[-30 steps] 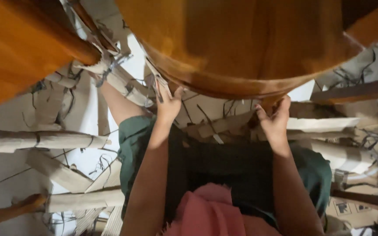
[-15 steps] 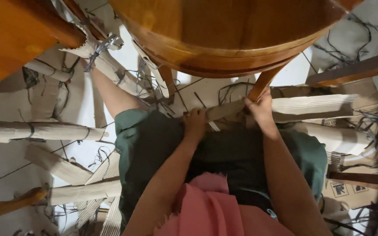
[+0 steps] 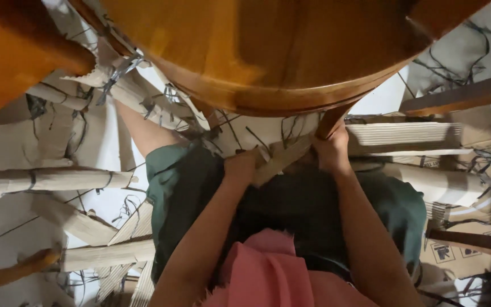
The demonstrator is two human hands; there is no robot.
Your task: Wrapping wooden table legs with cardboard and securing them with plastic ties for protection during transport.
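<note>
A round, glossy wooden seat or tabletop (image 3: 268, 51) hangs over my lap, with a wooden leg (image 3: 332, 120) running down from its rim. My right hand (image 3: 331, 152) is closed around the lower end of that leg. My left hand (image 3: 240, 166) grips a strip of corrugated cardboard wrapping (image 3: 282, 159) that stretches across to the leg. Both hands sit just above my dark green shorts (image 3: 313, 210), and a pink cloth (image 3: 268, 273) lies nearest the camera.
Torn cardboard rolls (image 3: 46, 181) and loose black strapping litter the white floor around me. Another orange wooden piece (image 3: 12, 57) fills the upper left. A dark wooden bar (image 3: 461, 98) and flattened cardboard sheets (image 3: 410, 136) lie to the right.
Both hands came down off the round top's rim and closed on the cardboard and the leg. The round top now looms larger and higher in view.
</note>
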